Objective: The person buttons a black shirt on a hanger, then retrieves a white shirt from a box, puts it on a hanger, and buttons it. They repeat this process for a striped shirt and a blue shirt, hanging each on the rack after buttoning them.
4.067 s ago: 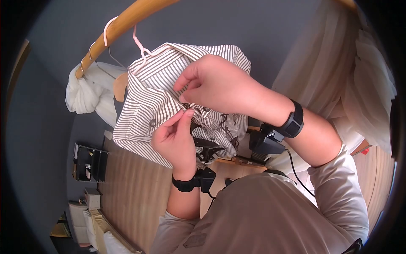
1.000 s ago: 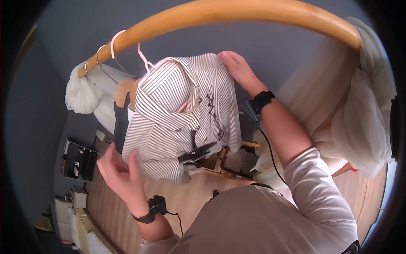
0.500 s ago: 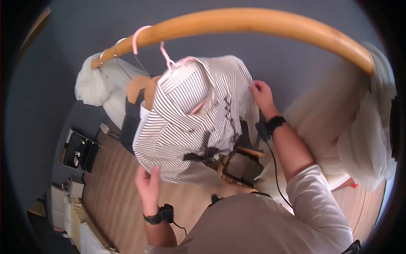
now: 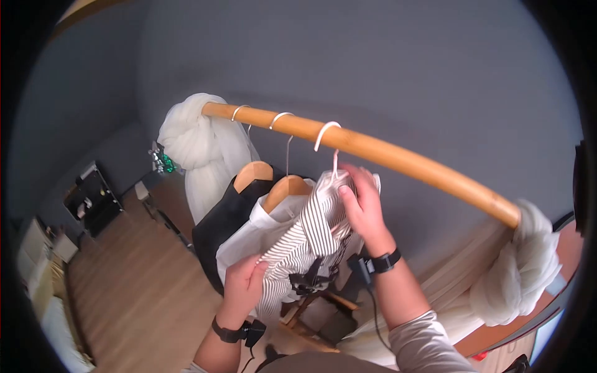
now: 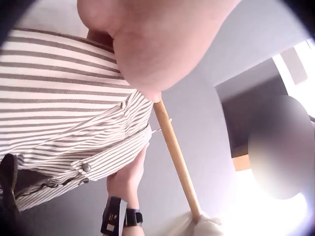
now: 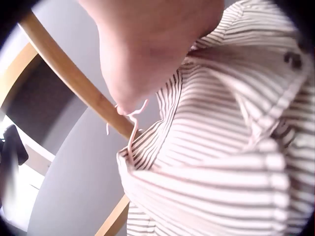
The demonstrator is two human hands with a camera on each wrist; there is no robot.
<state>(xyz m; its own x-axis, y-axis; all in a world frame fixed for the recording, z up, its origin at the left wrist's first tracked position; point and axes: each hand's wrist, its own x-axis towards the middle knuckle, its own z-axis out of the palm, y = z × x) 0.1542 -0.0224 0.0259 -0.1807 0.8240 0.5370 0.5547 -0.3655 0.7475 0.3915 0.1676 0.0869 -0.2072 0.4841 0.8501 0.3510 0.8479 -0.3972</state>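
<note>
A brown-and-white striped shirt [image 4: 292,245] hangs on a pale pink hanger [image 4: 336,163], whose hook goes over a wooden rail [image 4: 398,158]. At the near shoulder, my left hand [image 4: 242,287] pinches the striped cloth between thumb and fingers. My right hand [image 4: 365,208] grips the shirt up by the collar, just beside the hanger's neck, its thumb on the near side. Dark buttons [image 5: 86,167] and black trim show along the shirt front in the left wrist view. Cloth hides part of the right fingers.
Left of the striped shirt, a white shirt [image 4: 239,248] and a black garment [image 4: 214,227] hang on wooden hangers. Sheer white fabric is knotted at the rail's left end [image 4: 202,133] and its right end [image 4: 519,273]. A wooden crate [image 4: 320,320] stands below.
The head view has swung, bringing the whole rail and neighbouring garments into sight. My hands left the front buttons; the right moved from the far shoulder to the collar, the left holds the near shoulder.
</note>
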